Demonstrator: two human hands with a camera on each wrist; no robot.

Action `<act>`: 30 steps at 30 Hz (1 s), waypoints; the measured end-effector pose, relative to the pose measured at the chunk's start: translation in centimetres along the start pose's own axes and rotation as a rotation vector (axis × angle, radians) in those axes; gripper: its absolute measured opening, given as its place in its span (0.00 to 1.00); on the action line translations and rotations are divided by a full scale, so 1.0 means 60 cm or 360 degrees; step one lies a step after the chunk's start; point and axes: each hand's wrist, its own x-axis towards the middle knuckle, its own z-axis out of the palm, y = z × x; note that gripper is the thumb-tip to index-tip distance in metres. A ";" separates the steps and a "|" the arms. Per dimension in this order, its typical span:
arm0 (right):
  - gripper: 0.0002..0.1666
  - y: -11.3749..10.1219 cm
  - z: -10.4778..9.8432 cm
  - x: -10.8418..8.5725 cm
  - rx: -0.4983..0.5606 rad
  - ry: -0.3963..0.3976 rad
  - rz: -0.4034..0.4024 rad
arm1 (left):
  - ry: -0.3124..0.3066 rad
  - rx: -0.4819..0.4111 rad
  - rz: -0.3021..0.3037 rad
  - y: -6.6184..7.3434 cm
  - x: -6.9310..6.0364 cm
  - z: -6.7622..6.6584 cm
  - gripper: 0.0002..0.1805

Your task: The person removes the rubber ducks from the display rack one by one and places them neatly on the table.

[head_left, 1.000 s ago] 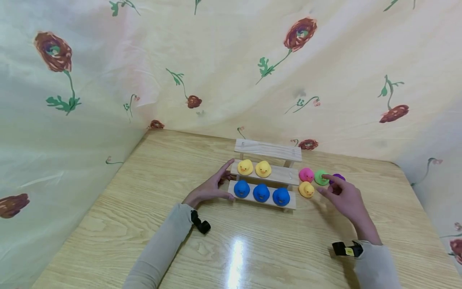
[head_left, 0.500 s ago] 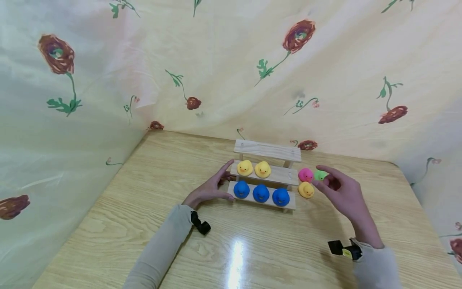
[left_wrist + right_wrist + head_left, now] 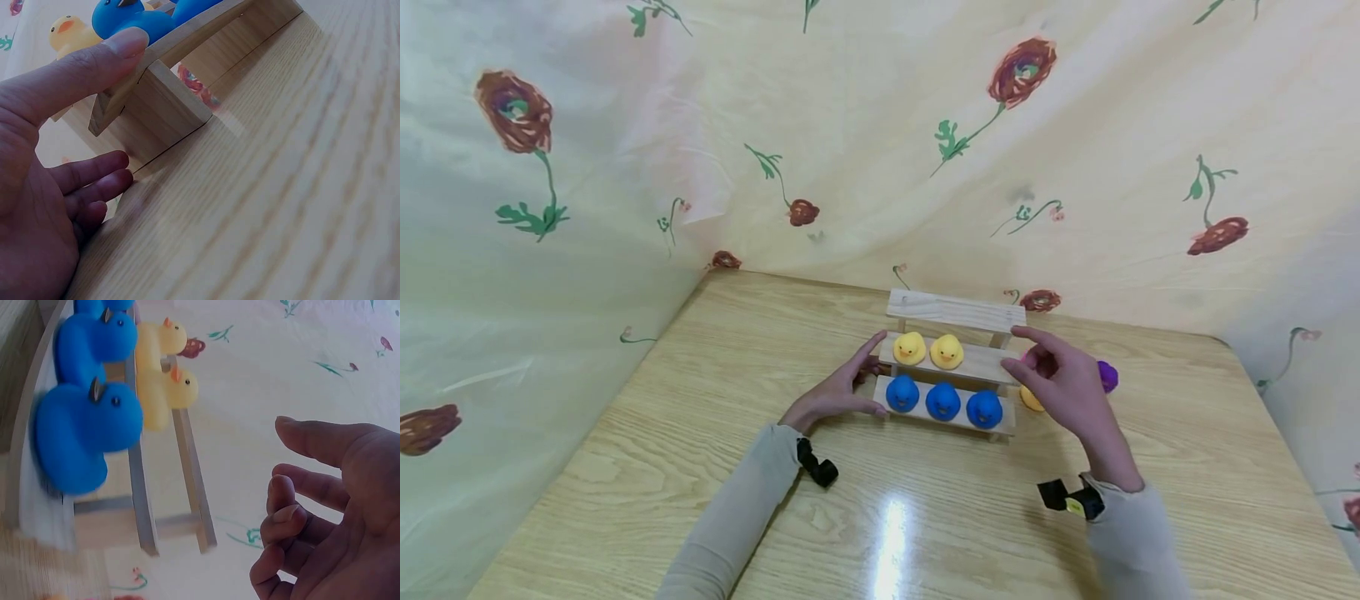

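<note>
A three-step wooden display stand (image 3: 958, 310) stands on the table. Several rubber ducks sit on it: blue ones (image 3: 943, 402) along the lowest step, two yellow ducks (image 3: 947, 352) on the middle step. My left hand (image 3: 835, 393) is at the stand's left end. Its thumb (image 3: 128, 44) rests on the lowest step's end beside a blue duck, while the other fingers extend loosely by the stand's side. Above the middle step's right end hovers my right hand (image 3: 1063, 383), thumb and fingers apart, nothing between them in the right wrist view.
Right of the stand, an orange-yellow duck (image 3: 1032, 400) is partly covered by my right hand, and a purple duck (image 3: 1107, 377) shows beyond it. A pink duck is almost wholly hidden. Floral cloth (image 3: 865, 125) hangs behind the wooden table (image 3: 760, 333).
My right hand has moved left from the loose ducks to the stand's middle step. The purple duck has come back into view; the green one is now hidden. The left hand stays put.
</note>
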 end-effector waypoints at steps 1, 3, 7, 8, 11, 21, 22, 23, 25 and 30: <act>0.25 -0.004 0.005 0.003 0.0010 -0.0005 -0.0004 | -0.0001 -0.0002 0.0002 0.001 -0.001 0.000 0.65; 0.25 -0.009 0.015 0.010 0.0025 -0.0009 -0.0020 | -0.0005 0.0000 0.0008 0.001 -0.001 -0.001 0.65; 0.25 -0.016 0.036 0.021 0.0043 -0.0035 -0.0030 | -0.0010 0.0006 0.0014 0.000 -0.002 -0.001 0.65; 0.25 -0.017 0.041 0.023 0.0047 -0.0040 -0.0032 | -0.0012 0.0007 0.0013 0.000 -0.002 -0.001 0.65; 0.26 -0.023 0.053 0.028 0.0071 -0.0066 -0.0019 | -0.0015 0.0003 0.0012 -0.001 -0.002 -0.001 0.65; 0.28 -0.023 0.084 0.038 0.0103 -0.0146 0.0040 | -0.0014 -0.0003 0.0004 0.001 -0.004 -0.002 0.65; 0.28 -0.023 0.086 0.039 0.0104 -0.0146 0.0039 | -0.0014 -0.0007 0.0002 0.001 -0.005 -0.001 0.65; 0.29 -0.022 0.089 0.040 0.0099 -0.0144 0.0039 | -0.0012 -0.0010 0.0005 0.001 -0.005 -0.001 0.65; 0.29 -0.021 0.093 0.041 0.0099 -0.0140 0.0035 | -0.0011 -0.0011 0.0015 0.001 -0.005 -0.001 0.65; 0.29 -0.018 0.103 0.042 0.0092 -0.0164 0.0067 | -0.0010 -0.0017 0.0022 0.002 -0.007 0.000 0.65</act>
